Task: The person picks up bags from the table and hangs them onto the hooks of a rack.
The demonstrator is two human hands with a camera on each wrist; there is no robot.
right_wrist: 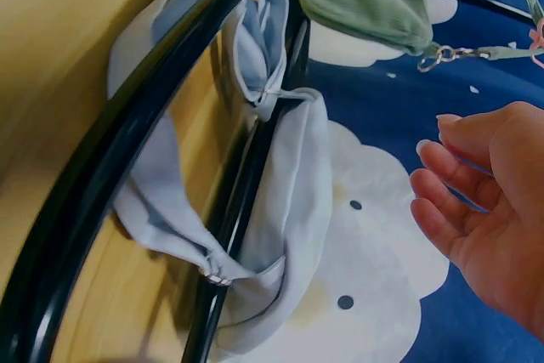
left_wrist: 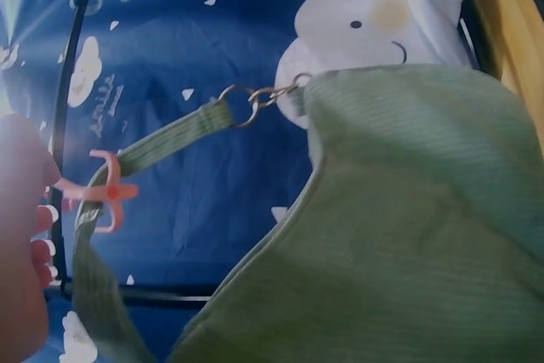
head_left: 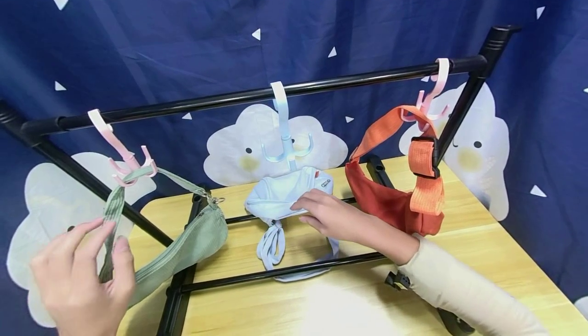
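A green bag (head_left: 202, 239) hangs by its strap from a pink hook (head_left: 133, 165) at the left. Beside that strap is my left hand (head_left: 84, 274), its fingers loosely bent; in the left wrist view the strap (left_wrist: 174, 138) runs past it without a visible grip. My right hand (head_left: 333, 216) is in front of a light blue bag (head_left: 280, 190), and the right wrist view shows its relaxed fingers apart from the bag. Below a blue hook (head_left: 287, 144), the blue bag sits by a lower bar, its straps drooping. Whether it hangs on that hook is unclear.
A black rack bar (head_left: 206, 103) carries the hooks. On the right, an orange-red bag (head_left: 386, 198) hangs from another pink hook (head_left: 429, 98). The rack stands on a wooden table (head_left: 496, 254), with lower bars (head_left: 285, 272) crossing it. Behind is a blue curtain (head_left: 197, 29).
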